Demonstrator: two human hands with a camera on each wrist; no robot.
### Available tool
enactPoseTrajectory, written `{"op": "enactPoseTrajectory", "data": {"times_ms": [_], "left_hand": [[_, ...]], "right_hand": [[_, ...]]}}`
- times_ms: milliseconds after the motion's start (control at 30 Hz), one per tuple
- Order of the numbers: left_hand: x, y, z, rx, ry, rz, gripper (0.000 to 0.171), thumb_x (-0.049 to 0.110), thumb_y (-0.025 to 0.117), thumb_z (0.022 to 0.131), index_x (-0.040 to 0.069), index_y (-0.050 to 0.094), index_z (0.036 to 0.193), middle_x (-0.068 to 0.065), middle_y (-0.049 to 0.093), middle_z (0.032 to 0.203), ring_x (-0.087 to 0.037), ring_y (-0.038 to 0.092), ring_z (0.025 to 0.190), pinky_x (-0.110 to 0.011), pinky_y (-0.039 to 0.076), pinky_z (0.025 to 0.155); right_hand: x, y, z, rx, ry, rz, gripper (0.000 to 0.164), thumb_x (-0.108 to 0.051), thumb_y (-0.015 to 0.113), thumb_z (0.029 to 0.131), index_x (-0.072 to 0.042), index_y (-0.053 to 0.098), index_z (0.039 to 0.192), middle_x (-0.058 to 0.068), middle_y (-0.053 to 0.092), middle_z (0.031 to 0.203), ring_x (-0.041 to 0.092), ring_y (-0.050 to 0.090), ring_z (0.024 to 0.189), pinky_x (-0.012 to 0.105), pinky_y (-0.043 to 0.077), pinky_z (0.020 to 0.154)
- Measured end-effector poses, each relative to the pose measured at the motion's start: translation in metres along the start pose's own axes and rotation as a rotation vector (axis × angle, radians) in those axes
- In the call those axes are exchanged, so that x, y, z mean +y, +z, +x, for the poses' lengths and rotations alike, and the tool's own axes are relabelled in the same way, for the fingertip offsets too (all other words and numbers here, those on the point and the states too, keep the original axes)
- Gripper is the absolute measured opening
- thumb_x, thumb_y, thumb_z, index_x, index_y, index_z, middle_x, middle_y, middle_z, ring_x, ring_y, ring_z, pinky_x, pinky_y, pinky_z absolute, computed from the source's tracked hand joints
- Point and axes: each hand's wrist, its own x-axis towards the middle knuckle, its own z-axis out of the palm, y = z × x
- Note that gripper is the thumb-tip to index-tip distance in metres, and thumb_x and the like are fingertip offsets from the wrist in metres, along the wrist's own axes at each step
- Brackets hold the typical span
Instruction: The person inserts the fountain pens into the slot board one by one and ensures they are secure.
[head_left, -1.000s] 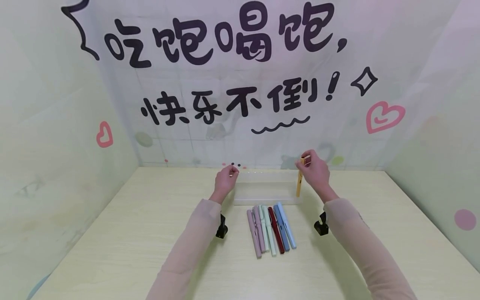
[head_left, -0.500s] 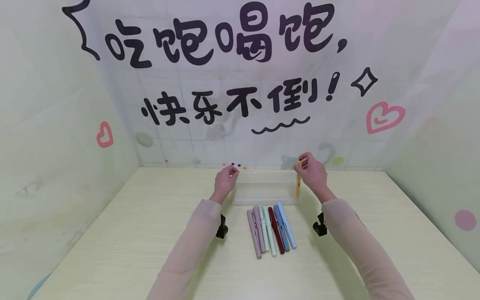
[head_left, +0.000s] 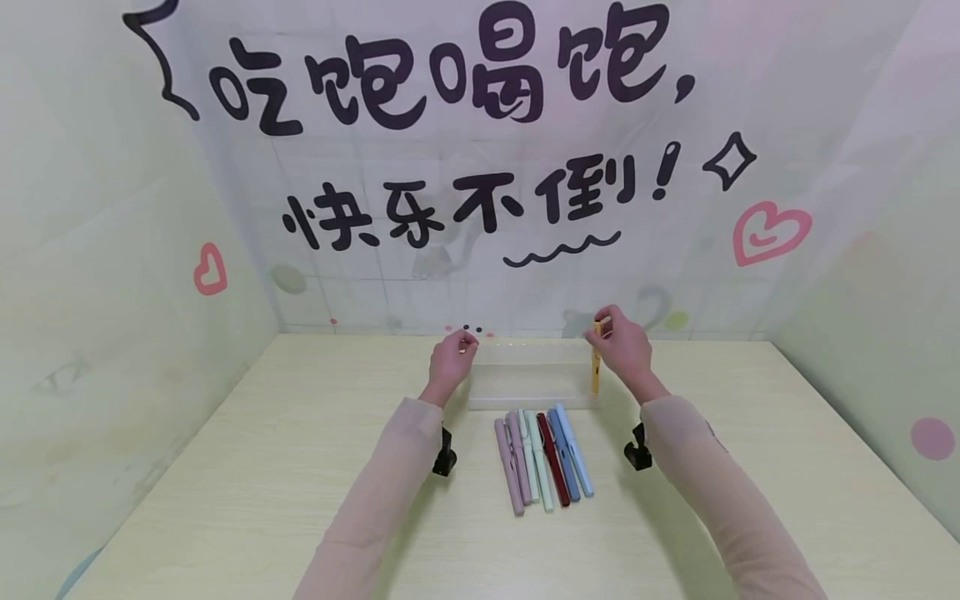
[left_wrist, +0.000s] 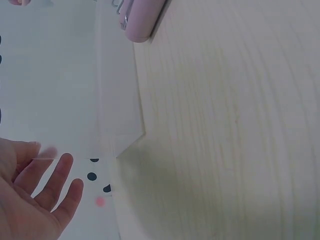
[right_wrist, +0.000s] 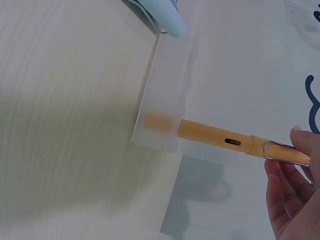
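A translucent pen holder [head_left: 528, 402] stands at the back middle of the table. At its left end my left hand [head_left: 452, 360] pinches the upper edge between thumb and forefinger; in the left wrist view the other fingers [left_wrist: 71, 196] are spread. My right hand [head_left: 628, 343] grips a yellow fountain pen [right_wrist: 212, 135] by its clip end, at the holder's right end. The pen is upright, and its lower tip shows blurred through the holder's frosted front lip [right_wrist: 170, 85]. Whether the tip touches the bottom cannot be told.
In front of the holder several pens lie side by side: mauve ones [head_left: 510, 467], pale green ones [head_left: 538, 467], a dark red one [head_left: 552, 460] and blue ones [head_left: 573, 454]. A printed backdrop [head_left: 375, 292] rises close behind the holder.
My right hand has shifted slightly left and a little down with the yellow pen, closer over the holder's right end. The left hand and the lying pens stay put.
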Motion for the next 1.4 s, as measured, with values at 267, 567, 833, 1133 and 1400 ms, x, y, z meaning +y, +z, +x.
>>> {"op": "enactPoseTrajectory", "data": {"times_ms": [267, 567, 833, 1133, 1400], "left_hand": [[0.000, 0.000, 0.000, -0.004, -0.011, -0.004, 0.010, 0.012, 0.052, 0.089, 0.005, 0.058, 0.092, -0.012, 0.062, 0.100, -0.025, 0.056, 0.098, -0.039, 0.043, 0.080], [0.001, 0.000, 0.000, 0.002, -0.011, -0.004, 0.010, 0.012, 0.052, 0.089, 0.005, 0.059, 0.092, -0.011, 0.063, 0.099, -0.024, 0.056, 0.097, -0.038, 0.043, 0.079], [-0.001, 0.000, 0.000, -0.006, -0.009, -0.017, 0.011, 0.012, 0.052, 0.089, 0.005, 0.059, 0.094, -0.011, 0.063, 0.099, -0.025, 0.056, 0.096, -0.038, 0.043, 0.079], [0.000, -0.002, -0.001, -0.001, 0.006, -0.020, 0.011, 0.011, 0.051, 0.089, 0.005, 0.059, 0.093, -0.011, 0.063, 0.098, -0.026, 0.056, 0.096, -0.039, 0.042, 0.079], [-0.001, 0.000, 0.000, -0.003, -0.002, -0.026, 0.011, 0.012, 0.052, 0.088, 0.005, 0.059, 0.093, -0.010, 0.063, 0.098, -0.025, 0.056, 0.096, -0.038, 0.043, 0.079]], "right_hand": [[0.003, -0.003, 0.003, -0.075, 0.004, 0.044, 0.033, -0.030, 0.059, 0.084, -0.006, 0.049, 0.104, 0.013, 0.059, 0.087, 0.027, 0.053, 0.075, 0.038, 0.040, 0.060], [0.005, -0.003, 0.005, -0.137, 0.041, 0.130, 0.034, -0.023, 0.057, 0.086, -0.004, 0.049, 0.113, 0.016, 0.059, 0.100, 0.028, 0.054, 0.092, 0.043, 0.041, 0.076], [0.010, -0.002, 0.006, -0.118, 0.080, 0.282, 0.036, -0.016, 0.058, 0.085, 0.001, 0.048, 0.114, 0.022, 0.057, 0.102, 0.032, 0.053, 0.094, 0.043, 0.043, 0.076], [0.013, 0.000, 0.008, -0.103, 0.154, 0.346, 0.035, -0.017, 0.059, 0.085, 0.001, 0.049, 0.113, 0.021, 0.057, 0.101, 0.031, 0.052, 0.093, 0.041, 0.044, 0.074], [0.016, 0.006, 0.010, -0.077, 0.129, 0.357, 0.032, -0.013, 0.060, 0.083, 0.002, 0.051, 0.110, 0.022, 0.059, 0.097, 0.030, 0.055, 0.089, 0.037, 0.044, 0.071]]}}
